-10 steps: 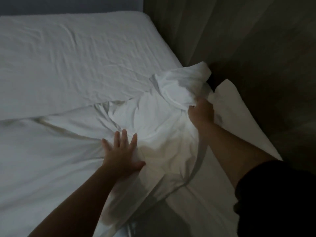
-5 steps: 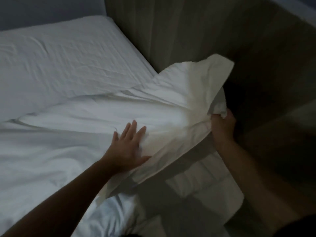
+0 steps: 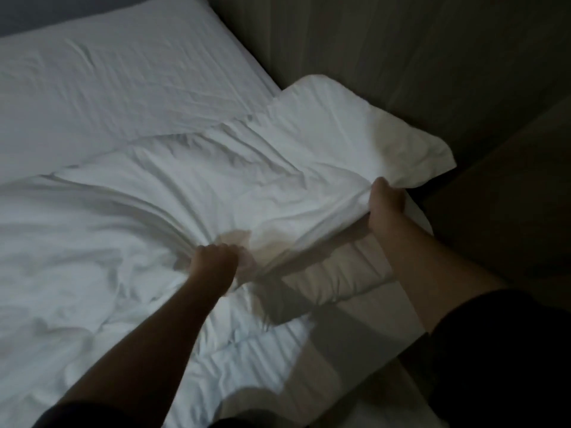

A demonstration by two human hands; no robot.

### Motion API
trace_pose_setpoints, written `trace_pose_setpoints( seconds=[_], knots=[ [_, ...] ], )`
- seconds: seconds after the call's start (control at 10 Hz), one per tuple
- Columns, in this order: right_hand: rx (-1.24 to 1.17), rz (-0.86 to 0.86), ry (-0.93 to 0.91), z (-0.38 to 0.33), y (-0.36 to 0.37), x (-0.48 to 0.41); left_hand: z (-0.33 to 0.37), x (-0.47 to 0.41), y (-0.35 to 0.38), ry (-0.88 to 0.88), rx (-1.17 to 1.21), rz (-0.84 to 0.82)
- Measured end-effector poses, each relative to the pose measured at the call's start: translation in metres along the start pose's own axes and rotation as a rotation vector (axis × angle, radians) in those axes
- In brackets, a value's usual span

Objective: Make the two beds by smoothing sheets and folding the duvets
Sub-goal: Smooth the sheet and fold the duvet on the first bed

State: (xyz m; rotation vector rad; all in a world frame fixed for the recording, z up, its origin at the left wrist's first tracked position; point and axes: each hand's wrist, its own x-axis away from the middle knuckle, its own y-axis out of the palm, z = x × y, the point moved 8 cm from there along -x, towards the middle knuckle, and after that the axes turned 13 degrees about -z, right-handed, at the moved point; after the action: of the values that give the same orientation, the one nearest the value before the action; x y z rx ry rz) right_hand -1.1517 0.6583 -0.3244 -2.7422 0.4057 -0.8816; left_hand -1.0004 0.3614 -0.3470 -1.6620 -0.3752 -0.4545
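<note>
The white duvet [image 3: 216, 186] lies crumpled over the middle and the lower left of the frame, on the bed, and its far corner is lifted at the centre right, where it hangs out past the edge of the bed. The left hand [image 3: 214, 261], in the lower centre, grips a bunch of the duvet cloth; its fingers are curled tight into the fabric, and deep folds run from this place up toward the left. The right hand [image 3: 386, 208], at the centre right, holds the edge of the duvet just under the lifted corner, with the fingers closed around the cloth and the thumb side up. Between the two hands the duvet is raised from the bed, and below it a padded white layer [image 3: 349, 273] shows in shadow. In the upper left of the frame the white sheet [image 3: 123, 75] is uncovered and has some thin wrinkles. The upper right is a dark surface [image 3: 401, 41]; I cannot tell if it is a wall or a curtain. A dark sleeve [image 3: 500, 350] covers the right arm in the lower right.
</note>
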Motion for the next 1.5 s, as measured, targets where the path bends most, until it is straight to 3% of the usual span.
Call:
trace_pose_setpoints(
  seconds=[0.1, 0.2, 0.3, 0.4, 0.5, 0.6, 0.7, 0.9, 1.0, 1.1, 1.2, 1.3, 1.4, 1.5],
  knots=[
    [0.103, 0.075, 0.018, 0.014, -0.037, 0.005, 0.004, 0.014, 0.003, 0.222, 0.124, 0.048],
    [0.059, -0.038, 0.293, 0.08, -0.05, 0.012, 0.021, 0.033, 0.028, 0.266, 0.235, -0.122],
    [0.033, -0.199, 0.447, 0.102, -0.039, 0.027, 0.034, 0.027, 0.06, 0.197, 0.203, -0.386],
    [0.085, -0.17, 0.393, 0.106, -0.038, 0.002, 0.033, 0.004, 0.026, 0.148, -0.012, -0.253],
    [0.178, -0.099, 0.371, 0.158, -0.059, -0.071, 0.017, -0.036, -0.032, 0.126, 0.146, -0.03],
    [0.08, -0.018, 0.362, 0.117, -0.06, -0.021, -0.001, -0.092, -0.094, 0.135, 0.326, 0.159],
    [-0.056, 0.043, 0.364, 0.09, -0.043, 0.001, -0.024, -0.168, -0.126, 0.069, 0.407, 0.183],
    [-0.168, 0.226, 0.347, 0.112, -0.037, -0.023, -0.041, -0.302, -0.147, -0.099, 0.646, 0.111],
    [-0.242, 0.189, 0.324, 0.118, -0.028, -0.032, -0.031, -0.325, -0.14, -0.174, 0.591, 0.028],
    [-0.311, 0.088, 0.312, 0.115, -0.019, -0.037, -0.019, -0.328, -0.129, -0.15, 0.47, 0.06],
    [-0.414, 0.14, 0.255, 0.094, -0.016, -0.031, -0.023, -0.309, -0.152, -0.118, 0.501, 0.288],
    [-0.611, 0.178, 0.042, 0.039, 0.003, -0.017, -0.057, -0.285, -0.22, -0.091, 0.526, 0.552],
    [-0.658, 0.165, -0.241, -0.027, 0.017, -0.011, -0.103, -0.273, -0.292, -0.089, 0.638, 0.716],
    [-0.637, 0.288, -0.305, -0.042, 0.01, -0.012, -0.114, -0.294, -0.281, -0.259, 0.702, 0.564]
  ],
)
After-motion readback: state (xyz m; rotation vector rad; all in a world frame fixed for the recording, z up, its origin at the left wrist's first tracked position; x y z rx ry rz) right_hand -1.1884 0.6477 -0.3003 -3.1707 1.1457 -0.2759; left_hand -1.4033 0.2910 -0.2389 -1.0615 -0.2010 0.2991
